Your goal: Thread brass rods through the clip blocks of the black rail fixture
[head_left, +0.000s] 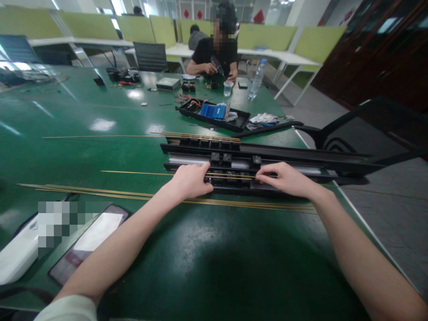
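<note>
Two thin brass rods point(230, 175) run across a row of small black blocks in the nearest black rail point(240, 191). My left hand point(190, 180) grips this rail near its left end, thumb on the near side and fingers on the far side. At the right of the blocks, my right hand point(284, 179) pinches a brass rod between thumb and fingertips. Just behind, a second rail carries a few upright black blocks point(227, 159). More brass rods point(200, 138) lie over a block row farther back. Several long loose rods point(117, 192) lie along the near side, partly behind my left forearm.
A phone point(96, 236) and a white device point(23, 249) lie at left on the green table point(200, 267). Beyond the rails are a black tray point(237, 120), white gloves point(262, 121) and a water bottle point(257, 80). A person opposite holds a power tool. A chair stands right.
</note>
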`<state>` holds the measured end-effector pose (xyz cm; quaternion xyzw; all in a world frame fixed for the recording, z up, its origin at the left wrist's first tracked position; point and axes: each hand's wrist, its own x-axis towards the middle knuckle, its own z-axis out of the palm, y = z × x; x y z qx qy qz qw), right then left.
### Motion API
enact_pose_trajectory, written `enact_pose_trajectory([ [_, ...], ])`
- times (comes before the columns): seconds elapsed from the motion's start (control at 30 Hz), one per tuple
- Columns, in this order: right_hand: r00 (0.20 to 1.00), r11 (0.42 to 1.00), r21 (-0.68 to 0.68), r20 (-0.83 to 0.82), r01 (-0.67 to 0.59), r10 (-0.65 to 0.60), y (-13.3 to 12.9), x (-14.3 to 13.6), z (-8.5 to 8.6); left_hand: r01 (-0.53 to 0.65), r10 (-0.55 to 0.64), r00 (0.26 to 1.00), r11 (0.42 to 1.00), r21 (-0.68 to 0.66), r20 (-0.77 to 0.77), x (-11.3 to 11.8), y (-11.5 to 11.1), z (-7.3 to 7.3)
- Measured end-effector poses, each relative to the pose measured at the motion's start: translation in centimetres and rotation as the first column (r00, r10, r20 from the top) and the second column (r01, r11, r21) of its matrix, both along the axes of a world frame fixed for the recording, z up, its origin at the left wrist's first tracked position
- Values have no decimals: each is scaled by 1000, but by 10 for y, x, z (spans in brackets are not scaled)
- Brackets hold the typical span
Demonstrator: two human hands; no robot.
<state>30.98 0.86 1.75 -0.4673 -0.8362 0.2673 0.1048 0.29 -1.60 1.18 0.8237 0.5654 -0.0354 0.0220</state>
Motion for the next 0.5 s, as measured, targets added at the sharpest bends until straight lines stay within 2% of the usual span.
enact_pose_trajectory([
  [0.5, 1000, 1000, 15, 10, -7, 7, -1, 2, 3, 4, -4, 1000, 999, -39, -2, -4, 4, -1],
])
